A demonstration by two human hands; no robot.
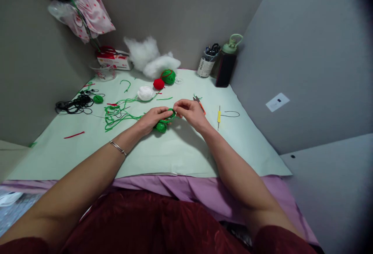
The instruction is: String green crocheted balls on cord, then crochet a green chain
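Observation:
My left hand (156,118) is closed around a green crocheted piece (160,126), its thumb pressed on the upper edge. Right beside it, my right hand (189,111) pinches with thumb and fingertips at that edge; what lies between the fingertips is too small to make out. Loose green yarn (125,116) trails left from the piece across the light table cover. To the right of my right hand lie orange-handled snips (199,105), and beyond them a yellow-handled crochet hook (219,117) beside a thin dark looped cord (233,114).
Behind my hands sit white (145,93), red (159,84) and green (169,77) yarn balls, with white stuffing (151,57) at the wall. A tangle of black yarn (77,103) lies left. A bottle (226,65) and a pen cup (205,65) stand back right. Walls close in the sides.

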